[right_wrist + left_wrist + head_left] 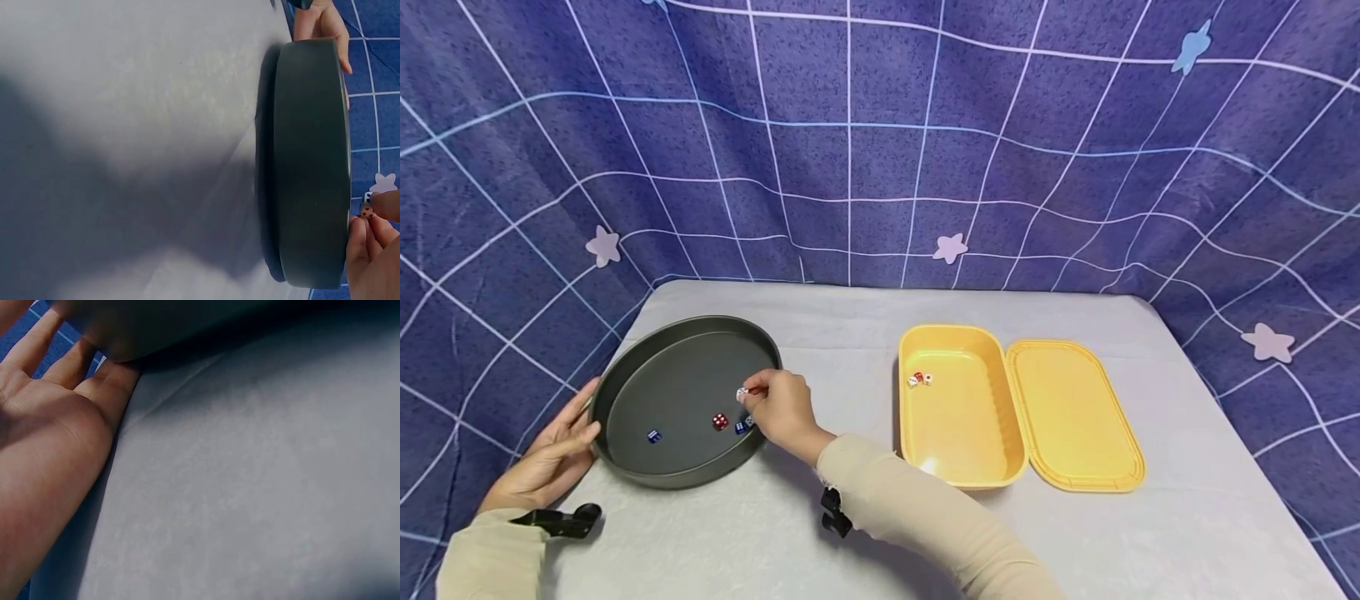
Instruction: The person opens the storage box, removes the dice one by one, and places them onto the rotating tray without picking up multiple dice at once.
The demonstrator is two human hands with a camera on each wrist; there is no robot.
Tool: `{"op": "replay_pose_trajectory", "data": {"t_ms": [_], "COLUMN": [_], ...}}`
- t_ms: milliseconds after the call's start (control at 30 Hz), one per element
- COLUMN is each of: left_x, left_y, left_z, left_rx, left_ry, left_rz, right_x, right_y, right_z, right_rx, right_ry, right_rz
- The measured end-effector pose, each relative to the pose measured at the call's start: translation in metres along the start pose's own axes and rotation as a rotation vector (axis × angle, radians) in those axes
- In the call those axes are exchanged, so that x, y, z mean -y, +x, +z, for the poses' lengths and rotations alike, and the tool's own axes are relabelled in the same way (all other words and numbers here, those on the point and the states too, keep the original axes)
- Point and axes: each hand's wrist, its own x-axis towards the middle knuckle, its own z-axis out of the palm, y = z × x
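A round dark pan [685,362] sits at the left of the table. At its left side my left hand [553,458] holds it, thumb at the rim and fingers along the outer wall. My right hand [782,408] is over the pan's right side, pinching a white die [742,393] between thumb and fingertips; a bit of red shows beside it, and I cannot tell whether that is a second die. Below in the pan lie a red die [720,422], a blue die [654,436] and another blue die [741,427], with one more die partly hidden by the right hand.
Right of centre stands a yellow box [962,417] with a few red and white dice [917,379] inside. Its flat yellow lid [1078,417] lies against the right side. A pale cloth covers the table, and a blue grid-patterned curtain [880,150] hangs behind.
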Motion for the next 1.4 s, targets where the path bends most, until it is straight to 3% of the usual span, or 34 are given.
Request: {"op": "replay_pose_trajectory", "data": {"t_ms": [400, 733, 1100, 1400], "left_x": [0.0, 0.0, -0.001, -0.001], "left_y": [0.0, -0.001, -0.001, 0.0], "left_z": [-0.001, 0.001, 0.002, 0.002], "left_rx": [0.013, 0.018, 0.004, 0.02], "left_ry": [-0.011, -0.011, -0.006, -0.035], "left_rz": [0.0, 0.001, -0.013, -0.011], "right_x": [0.003, -0.006, -0.052, -0.104], "right_y": [0.011, 0.023, 0.028, 0.025], "right_z": [-0.021, -0.076, -0.154, -0.201], "right_rx": [0.001, 0.004, -0.049, -0.039], "right_ry": [0.077, 0.116, 0.061, 0.122], "right_rz": [0.017, 0.026, 0.09, 0.246]}}
